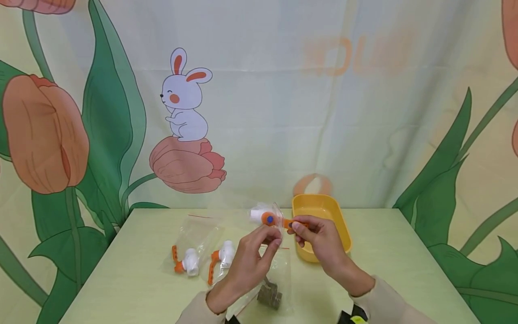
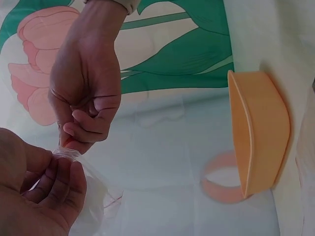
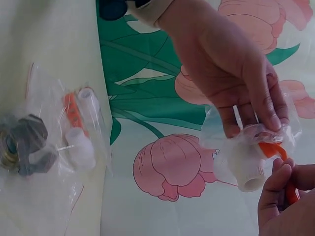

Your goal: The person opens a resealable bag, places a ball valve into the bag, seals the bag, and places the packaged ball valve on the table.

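Observation:
A white plastic ball valve point(image 1: 256, 215) with an orange lever handle is up above the table, partly inside a clear plastic bag point(image 3: 291, 110). My right hand point(image 1: 321, 243) holds the orange handle point(image 1: 287, 223) between thumb and fingers. Beside it, my left hand point(image 1: 255, 254) pinches the gathered bag film with thumb and fingertips. In the right wrist view, the valve body point(image 3: 246, 169) hangs with its round opening downward. The right hand point(image 2: 86, 88) in the left wrist view hides most of the handle.
Two bagged white valves with orange handles, one point(image 1: 190, 262) left of the other point(image 1: 227, 253), lie on the table point(image 1: 133, 279). A bagged dark metal valve point(image 1: 270, 294) lies nearer, below the left hand. Behind the right hand stands a yellow bin point(image 1: 344, 225).

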`<state>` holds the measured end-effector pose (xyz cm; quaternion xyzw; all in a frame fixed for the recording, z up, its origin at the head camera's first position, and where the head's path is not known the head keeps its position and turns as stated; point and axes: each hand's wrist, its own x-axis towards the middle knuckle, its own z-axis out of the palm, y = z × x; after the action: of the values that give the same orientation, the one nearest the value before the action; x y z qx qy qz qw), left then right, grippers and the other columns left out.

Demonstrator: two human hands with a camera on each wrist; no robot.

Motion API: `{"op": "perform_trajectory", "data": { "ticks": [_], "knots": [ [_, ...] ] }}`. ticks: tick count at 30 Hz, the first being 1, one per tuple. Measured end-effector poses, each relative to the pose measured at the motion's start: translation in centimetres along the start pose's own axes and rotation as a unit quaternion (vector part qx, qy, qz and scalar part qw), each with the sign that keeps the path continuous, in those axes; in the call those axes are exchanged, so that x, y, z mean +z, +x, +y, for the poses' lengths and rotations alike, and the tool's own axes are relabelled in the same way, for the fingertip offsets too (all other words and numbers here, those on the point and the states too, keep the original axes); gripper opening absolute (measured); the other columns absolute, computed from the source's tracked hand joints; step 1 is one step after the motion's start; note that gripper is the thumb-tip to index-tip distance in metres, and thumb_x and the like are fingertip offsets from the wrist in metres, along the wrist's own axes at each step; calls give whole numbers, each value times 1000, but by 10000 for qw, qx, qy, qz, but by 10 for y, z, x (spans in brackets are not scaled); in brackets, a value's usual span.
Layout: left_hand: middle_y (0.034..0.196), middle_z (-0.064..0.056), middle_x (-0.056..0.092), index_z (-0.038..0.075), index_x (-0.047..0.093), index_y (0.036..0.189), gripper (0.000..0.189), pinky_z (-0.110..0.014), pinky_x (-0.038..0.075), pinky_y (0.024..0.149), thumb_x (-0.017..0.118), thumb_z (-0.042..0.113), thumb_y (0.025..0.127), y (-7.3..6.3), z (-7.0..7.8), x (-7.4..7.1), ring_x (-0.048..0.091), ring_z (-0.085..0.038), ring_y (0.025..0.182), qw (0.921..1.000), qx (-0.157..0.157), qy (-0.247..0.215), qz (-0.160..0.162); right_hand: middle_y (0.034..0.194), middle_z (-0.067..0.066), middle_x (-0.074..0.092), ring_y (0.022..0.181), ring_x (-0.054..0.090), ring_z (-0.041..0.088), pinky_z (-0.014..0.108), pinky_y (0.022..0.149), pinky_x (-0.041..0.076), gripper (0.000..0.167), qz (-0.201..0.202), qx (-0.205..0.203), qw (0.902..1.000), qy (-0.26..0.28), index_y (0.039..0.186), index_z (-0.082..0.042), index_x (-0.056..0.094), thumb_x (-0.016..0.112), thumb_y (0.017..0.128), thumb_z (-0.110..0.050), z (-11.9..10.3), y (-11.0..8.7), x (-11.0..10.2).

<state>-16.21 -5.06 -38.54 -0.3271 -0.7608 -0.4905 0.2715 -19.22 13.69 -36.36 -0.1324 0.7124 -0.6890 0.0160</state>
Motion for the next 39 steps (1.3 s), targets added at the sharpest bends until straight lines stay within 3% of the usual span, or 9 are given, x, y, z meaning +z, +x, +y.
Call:
{"op": "perform_trajectory", "data": {
  "ticks": [6, 12, 22, 27, 33, 39],
  "knots": [
    [86, -1, 61, 7, 62, 97, 4, -21, 55, 72, 60, 4, 96, -2, -3, 0, 63, -11, 77, 9999, 111, 62, 34, 81, 1, 69, 69, 55, 12, 20, 63, 50, 24, 10, 796, 9947, 657, 109, 7, 63, 58, 99, -13, -3, 2, -1],
    [87, -1, 61, 8, 62, 98, 4, -23, 56, 73, 59, 5, 97, -2, -3, 0, 63, -11, 78, 9999, 39, -84, -89, 83, 1, 68, 70, 55, 11, 18, 64, 49, 16, -218, 1161, 9831, 1400, 103, -3, 67, 56, 100, -14, -4, 3, -2],
    [89, 0, 62, 8, 61, 98, 4, -20, 55, 75, 58, 7, 98, -3, -3, 4, 62, -9, 80, 9995, 186, -188, -180, 83, -1, 65, 73, 61, 10, 19, 72, 56, 14, -177, 1326, 9790, 1535, 102, -6, 70, 58, 99, -14, -2, 2, 4],
    [93, -1, 63, 9, 61, 98, 4, -21, 56, 74, 57, 11, 99, -4, -4, 5, 62, -10, 82, 9991, 294, -227, -180, 93, -1, 68, 82, 67, 9, 22, 83, 57, 20, -489, 1258, 9774, 1625, 111, 0, 67, 53, 101, -12, 1, 0, 8],
    [89, 0, 61, 9, 61, 97, 7, -23, 56, 73, 57, 14, 99, -4, -3, 5, 62, -9, 81, 9993, 108, -335, -160, 107, 1, 66, 98, 66, 11, 24, 93, 54, 22, -1006, 1174, 9708, 1834, 112, 0, 65, 48, 103, -12, 4, 1, 10],
    [86, 0, 61, 9, 60, 96, 5, -23, 57, 71, 58, 13, 99, -6, -3, 5, 61, -7, 79, 9993, 69, -317, -178, 108, -1, 67, 99, 66, 12, 23, 93, 53, 29, -1013, 1279, 9688, 1864, 121, 7, 60, 47, 104, -13, 6, 1, 13]
  ]
}}
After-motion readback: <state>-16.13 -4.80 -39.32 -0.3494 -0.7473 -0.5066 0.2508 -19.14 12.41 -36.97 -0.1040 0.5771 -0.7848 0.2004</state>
